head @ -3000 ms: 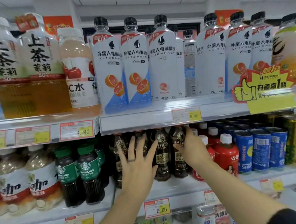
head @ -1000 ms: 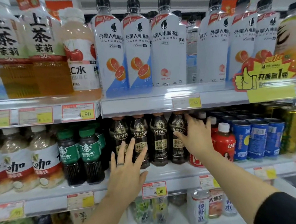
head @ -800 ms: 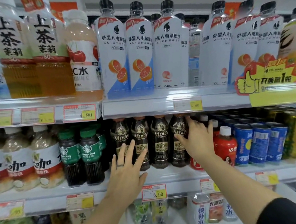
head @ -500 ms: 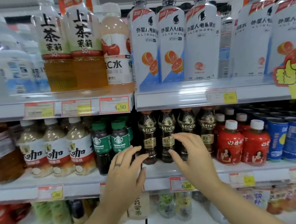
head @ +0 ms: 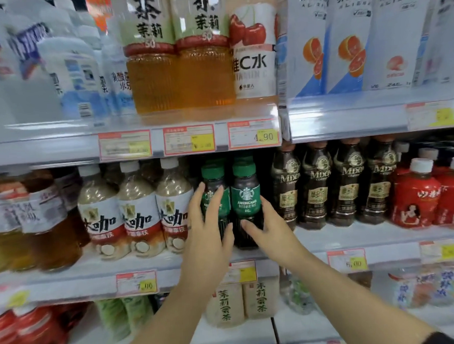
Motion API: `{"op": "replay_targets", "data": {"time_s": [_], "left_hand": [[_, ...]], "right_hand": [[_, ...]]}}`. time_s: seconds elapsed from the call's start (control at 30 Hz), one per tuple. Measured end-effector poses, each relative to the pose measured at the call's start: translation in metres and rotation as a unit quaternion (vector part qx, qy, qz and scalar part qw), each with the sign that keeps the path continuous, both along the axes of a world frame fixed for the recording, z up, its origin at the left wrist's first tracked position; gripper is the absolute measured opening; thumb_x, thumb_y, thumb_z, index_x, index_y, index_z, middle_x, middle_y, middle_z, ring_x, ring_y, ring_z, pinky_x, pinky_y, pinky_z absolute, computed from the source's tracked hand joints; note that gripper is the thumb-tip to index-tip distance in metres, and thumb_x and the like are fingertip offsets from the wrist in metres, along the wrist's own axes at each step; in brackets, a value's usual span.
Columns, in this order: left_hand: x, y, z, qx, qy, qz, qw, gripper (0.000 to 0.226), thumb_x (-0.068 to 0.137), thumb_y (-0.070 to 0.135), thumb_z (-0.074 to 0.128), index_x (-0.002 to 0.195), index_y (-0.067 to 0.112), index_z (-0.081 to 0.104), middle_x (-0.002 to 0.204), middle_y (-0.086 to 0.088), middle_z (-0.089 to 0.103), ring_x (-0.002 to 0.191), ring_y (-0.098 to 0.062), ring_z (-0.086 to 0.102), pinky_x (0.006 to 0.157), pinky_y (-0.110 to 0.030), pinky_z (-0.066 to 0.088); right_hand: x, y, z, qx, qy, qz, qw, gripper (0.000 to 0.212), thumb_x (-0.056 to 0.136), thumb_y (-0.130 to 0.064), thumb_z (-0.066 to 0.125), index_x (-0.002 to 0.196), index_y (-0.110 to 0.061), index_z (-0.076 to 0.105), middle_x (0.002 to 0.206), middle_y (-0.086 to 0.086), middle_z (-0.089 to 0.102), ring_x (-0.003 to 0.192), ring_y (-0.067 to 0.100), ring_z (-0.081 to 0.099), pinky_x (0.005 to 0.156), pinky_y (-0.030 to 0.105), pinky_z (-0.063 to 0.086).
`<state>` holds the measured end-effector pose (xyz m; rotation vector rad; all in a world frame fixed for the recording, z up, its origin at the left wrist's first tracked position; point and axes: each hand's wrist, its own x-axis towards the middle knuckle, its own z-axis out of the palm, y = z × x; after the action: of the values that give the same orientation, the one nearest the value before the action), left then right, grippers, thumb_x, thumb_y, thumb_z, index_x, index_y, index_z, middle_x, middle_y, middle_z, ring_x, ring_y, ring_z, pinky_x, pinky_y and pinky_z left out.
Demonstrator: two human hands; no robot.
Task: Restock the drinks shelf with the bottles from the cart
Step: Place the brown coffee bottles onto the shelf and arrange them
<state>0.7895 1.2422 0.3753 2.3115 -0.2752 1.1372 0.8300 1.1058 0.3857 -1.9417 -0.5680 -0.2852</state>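
Green-capped bottles stand two abreast at the front of the middle shelf (head: 68,285), and both hands are on them. The left hand (head: 208,234) lies flat against the left green-capped bottle (head: 212,176), its fingers (head: 202,190) straight and a little spread, pressing rather than holding. The right hand (head: 270,229) is on the right green-capped bottle (head: 246,194): its thumb crosses the dark lower front and its fingers go round the right flank, so it looks like a loose hold. I judge this to be squaring up, one hand steadying each bottle so the labels face out and the pair sits in its lane.

Room is tight. The milky coffee bottles (head: 174,201) stand just beside the pair on the left, and the dark coffee bottles (head: 317,187) just beside it on the right, so there is little sideways play; a nudge either way could tip a neighbour. Red bottles (head: 413,195) stand further right. Above, the upper shelf (head: 59,150) with its price tags (head: 253,134) hangs close over the green caps, leaving little headroom, so a bottle would have to go in or out straight along the lane, near to far. The shelf's front lip is near the bottle bases; pulling them forward risks a drop.

No cart shows, and neither hand carries new stock.
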Motion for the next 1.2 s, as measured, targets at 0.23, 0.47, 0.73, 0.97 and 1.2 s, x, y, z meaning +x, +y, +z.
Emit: {"op": "replay_targets", "data": {"time_s": [0.23,0.47,0.73,0.97,1.2], "left_hand": [[0.001,0.007,0.002,-0.102,0.031,-0.062,0.992,0.073,0.092,0.011,0.054,0.142,0.043,0.01,0.155,0.009,0.012,0.133,0.013,0.011,0.099,0.006,0.013],[0.016,0.009,0.004,-0.248,0.133,-0.126,0.951,0.064,0.09,0.007,0.054,0.143,0.031,0.027,0.134,0.013,0.049,0.122,-0.005,0.047,0.098,-0.025,0.038],[0.019,0.008,0.012,-0.282,0.201,-0.145,0.927,0.066,0.092,0.009,0.054,0.144,0.023,0.016,0.125,0.011,0.042,0.111,-0.004,0.044,0.091,-0.02,0.032],[0.019,-0.003,0.012,-0.278,0.176,-0.131,0.935,0.064,0.092,0.007,0.054,0.143,0.022,0.019,0.126,0.009,0.044,0.112,-0.004,0.044,0.086,-0.013,0.032],[0.026,-0.014,0.007,-0.304,0.132,-0.113,0.937,0.063,0.089,0.002,0.056,0.141,0.021,0.025,0.129,0.005,0.047,0.117,-0.01,0.047,0.095,-0.02,0.036]], "right_hand": [[-0.001,0.005,-0.003,0.004,0.012,-0.001,1.0,0.058,0.094,-0.014,0.051,0.143,-0.027,0.023,0.129,-0.021,0.04,0.12,-0.004,0.037,0.081,-0.011,0.023],[0.006,0.002,-0.001,0.005,0.037,0.01,0.999,0.058,0.095,-0.015,0.049,0.144,-0.028,0.02,0.126,-0.019,0.044,0.118,-0.002,0.04,0.081,-0.007,0.028],[0.002,0.002,-0.002,0.019,0.031,0.009,0.999,0.062,0.092,-0.016,0.056,0.14,-0.033,0.02,0.119,-0.034,0.04,0.104,-0.025,0.041,0.081,-0.008,0.029],[0.005,0.001,-0.003,0.013,0.028,-0.003,1.0,0.06,0.093,-0.011,0.052,0.142,-0.028,0.022,0.113,-0.037,0.038,0.1,-0.03,0.037,0.077,-0.01,0.028],[0.007,-0.001,-0.004,0.021,0.028,-0.002,0.999,0.059,0.093,-0.011,0.052,0.139,-0.032,0.023,0.117,-0.033,0.041,0.106,-0.025,0.038,0.081,-0.009,0.029]]}}
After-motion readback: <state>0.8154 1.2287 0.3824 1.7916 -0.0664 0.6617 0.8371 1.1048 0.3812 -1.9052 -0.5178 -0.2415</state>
